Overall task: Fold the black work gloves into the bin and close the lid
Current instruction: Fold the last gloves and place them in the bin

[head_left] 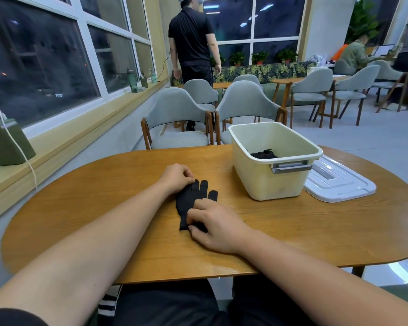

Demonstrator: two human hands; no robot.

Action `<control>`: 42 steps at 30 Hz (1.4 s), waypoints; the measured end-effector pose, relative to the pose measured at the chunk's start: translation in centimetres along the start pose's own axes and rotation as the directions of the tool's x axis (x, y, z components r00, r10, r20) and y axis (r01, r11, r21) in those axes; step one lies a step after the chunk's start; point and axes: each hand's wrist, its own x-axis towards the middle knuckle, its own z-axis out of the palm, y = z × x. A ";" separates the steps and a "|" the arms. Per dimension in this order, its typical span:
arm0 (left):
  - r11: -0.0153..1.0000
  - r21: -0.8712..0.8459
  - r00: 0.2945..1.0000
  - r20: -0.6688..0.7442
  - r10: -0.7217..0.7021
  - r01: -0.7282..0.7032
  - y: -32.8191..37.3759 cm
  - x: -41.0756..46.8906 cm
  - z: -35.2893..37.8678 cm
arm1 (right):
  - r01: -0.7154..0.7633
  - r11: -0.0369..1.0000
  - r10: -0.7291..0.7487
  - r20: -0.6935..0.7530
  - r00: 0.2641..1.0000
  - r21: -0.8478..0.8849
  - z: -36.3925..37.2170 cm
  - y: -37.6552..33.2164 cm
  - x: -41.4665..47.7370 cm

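A black work glove (190, 198) lies flat on the wooden table (104, 208), fingers pointing away from me. My left hand (176, 177) pinches its far left edge near the fingertips. My right hand (213, 224) presses and pinches the cuff end nearest me. To the right stands a cream plastic bin (269, 180), open, with another black glove (264, 154) lying inside. The bin's white lid (339, 182) rests flat on the table just right of the bin.
Grey chairs (174, 121) stand along the table's far side. A person in black (191, 43) stands beyond them. A green box with a white cable (7, 144) sits on the window sill at left. More tables and seated people are at the far right.
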 end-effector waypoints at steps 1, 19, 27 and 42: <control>1.000 0.000 1.000 -0.002 -0.002 0.002 0.0 0.0 0.1 | -0.001 1.000 0.001 0.002 1.000 -0.001 0.0 0.0 0.0; 0.963 0.093 0.961 -0.088 0.262 -0.254 1.2 -2.1 0.2 | -0.015 1.000 0.015 -0.020 1.000 0.025 0.2 0.1 0.0; 0.964 0.103 0.965 -0.065 0.253 -0.246 1.1 -2.3 1.5 | -0.019 0.999 0.020 -0.020 1.000 0.032 0.1 0.1 -0.1; 0.955 -0.050 0.951 -0.124 0.284 -0.292 -0.1 -5.3 -0.3 | -0.026 0.996 0.029 -0.036 0.999 0.085 0.2 0.3 -0.2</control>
